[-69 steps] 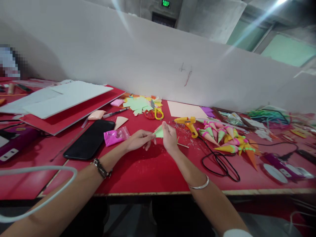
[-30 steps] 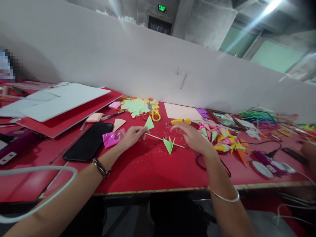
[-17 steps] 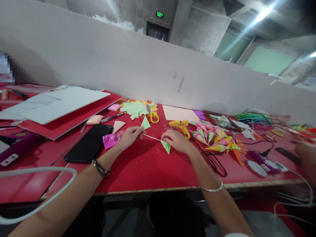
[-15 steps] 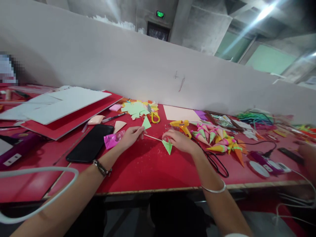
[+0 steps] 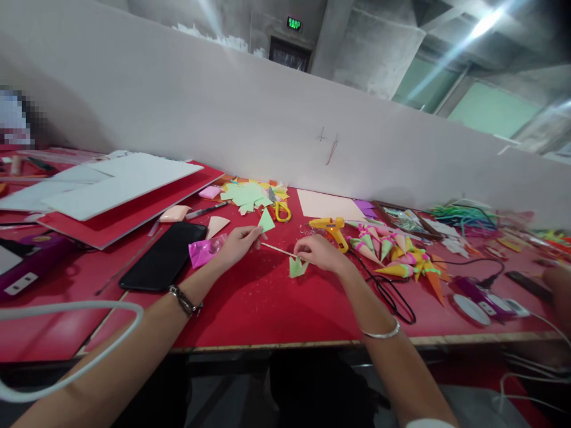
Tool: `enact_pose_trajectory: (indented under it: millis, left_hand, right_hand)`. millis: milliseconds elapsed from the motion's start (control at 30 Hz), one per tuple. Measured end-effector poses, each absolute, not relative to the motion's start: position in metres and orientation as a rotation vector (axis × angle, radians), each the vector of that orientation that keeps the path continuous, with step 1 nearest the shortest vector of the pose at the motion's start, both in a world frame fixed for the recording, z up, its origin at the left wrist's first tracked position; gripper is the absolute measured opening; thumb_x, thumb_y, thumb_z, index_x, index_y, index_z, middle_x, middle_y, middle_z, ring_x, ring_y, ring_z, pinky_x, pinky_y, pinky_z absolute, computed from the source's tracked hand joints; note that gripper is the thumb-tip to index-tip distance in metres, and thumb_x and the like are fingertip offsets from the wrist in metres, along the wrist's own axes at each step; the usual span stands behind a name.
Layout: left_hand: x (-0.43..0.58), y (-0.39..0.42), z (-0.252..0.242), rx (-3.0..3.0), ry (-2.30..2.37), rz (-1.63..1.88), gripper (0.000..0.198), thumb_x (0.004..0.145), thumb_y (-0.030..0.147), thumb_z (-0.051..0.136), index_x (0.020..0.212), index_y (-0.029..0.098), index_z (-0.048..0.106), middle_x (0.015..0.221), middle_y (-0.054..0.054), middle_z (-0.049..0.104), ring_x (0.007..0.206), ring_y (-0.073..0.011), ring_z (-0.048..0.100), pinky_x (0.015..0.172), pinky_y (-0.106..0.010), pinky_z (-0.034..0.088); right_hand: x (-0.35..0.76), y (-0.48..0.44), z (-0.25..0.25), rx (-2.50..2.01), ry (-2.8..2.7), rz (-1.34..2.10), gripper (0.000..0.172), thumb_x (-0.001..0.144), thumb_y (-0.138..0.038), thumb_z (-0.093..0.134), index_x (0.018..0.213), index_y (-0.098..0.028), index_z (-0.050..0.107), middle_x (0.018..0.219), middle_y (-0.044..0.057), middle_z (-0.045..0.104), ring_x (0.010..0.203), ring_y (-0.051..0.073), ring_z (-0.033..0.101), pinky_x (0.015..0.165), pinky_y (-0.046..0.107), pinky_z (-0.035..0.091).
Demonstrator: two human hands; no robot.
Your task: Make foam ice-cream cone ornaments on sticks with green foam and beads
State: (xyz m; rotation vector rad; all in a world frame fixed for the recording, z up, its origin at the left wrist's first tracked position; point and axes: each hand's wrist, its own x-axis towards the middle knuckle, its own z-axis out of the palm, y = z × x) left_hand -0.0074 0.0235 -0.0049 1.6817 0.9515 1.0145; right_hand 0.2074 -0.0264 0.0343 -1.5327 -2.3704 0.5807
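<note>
My left hand is closed in a pinch, with a light green paper piece standing up from its fingertips. A thin pale stick spans the gap between my hands, its left end at my left fingertips. My right hand pinches the stick near its right end. Just below those fingers a folded light green paper piece hangs at the stick's end. Whether my left fingers grip the stick as well as the paper, I cannot tell.
A yellow glue gun lies beyond my right hand, near colourful paper cones. Yellow-handled scissors and green paper scraps lie behind. Left are a black phone and a pink packet.
The green paper at my right hand has turned from a downward point to a broader, notched shape and shifted slightly left. My right fingers have curled more; my left hand holds its place.
</note>
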Motion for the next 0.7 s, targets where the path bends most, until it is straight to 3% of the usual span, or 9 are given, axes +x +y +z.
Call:
enact_pose_trajectory:
  millis: [167,300,433,533,700]
  left_hand:
    - [-0.008,0.025,-0.002,1.543,0.958,1.097,0.036,0.076,0.045,0.043,0.062,0.014,0.055,0.046,0.003,0.046,0.043,-0.0074,0.039,0.044,-0.020,0.030]
    - [-0.010,0.026,0.001,1.462,0.987,1.150,0.034,0.075,0.043,0.045,0.061,0.014,0.056,0.045,0.003,0.045,0.042,-0.0071,0.038,0.043,-0.020,0.030]
    - [-0.010,0.029,-0.002,1.418,0.967,1.169,0.033,0.074,0.043,0.047,0.063,0.014,0.056,0.045,0.003,0.045,0.042,-0.0066,0.038,0.043,-0.020,0.029]
    - [-0.010,0.031,-0.004,1.418,0.938,1.164,0.035,0.073,0.045,0.047,0.063,0.013,0.057,0.045,0.003,0.045,0.042,-0.0064,0.037,0.043,-0.020,0.028]
    - [-0.009,0.030,-0.004,1.463,0.909,1.128,0.036,0.075,0.044,0.044,0.063,0.013,0.057,0.045,0.003,0.046,0.043,-0.0064,0.038,0.044,-0.020,0.029]
  right_hand:
    - [0.189,-0.007,0.048,-1.511,-2.324,0.468,0.016,0.073,-0.011,0.045,0.075,-0.015,0.060,0.074,0.003,0.063,0.067,0.011,0.056,0.061,0.021,0.040]
    - [0.187,0.005,0.061,-1.511,-2.499,0.600,0.024,0.071,-0.008,0.044,0.087,-0.017,0.060,0.088,0.004,0.062,0.078,0.012,0.056,0.066,0.022,0.041]
    - [0.201,0.001,0.077,-1.433,-2.697,0.706,0.033,0.069,-0.024,0.057,0.102,-0.023,0.055,0.107,0.005,0.055,0.095,0.017,0.051,0.079,0.025,0.039]
    - [0.206,-0.005,0.078,-1.464,-2.758,0.745,0.032,0.066,-0.030,0.061,0.096,-0.022,0.058,0.099,0.004,0.057,0.089,0.017,0.052,0.074,0.025,0.041]
    - [0.196,-0.012,0.064,-1.473,-2.806,0.915,0.010,0.068,-0.016,0.054,0.076,-0.017,0.060,0.070,0.000,0.061,0.064,0.011,0.054,0.055,0.020,0.039]
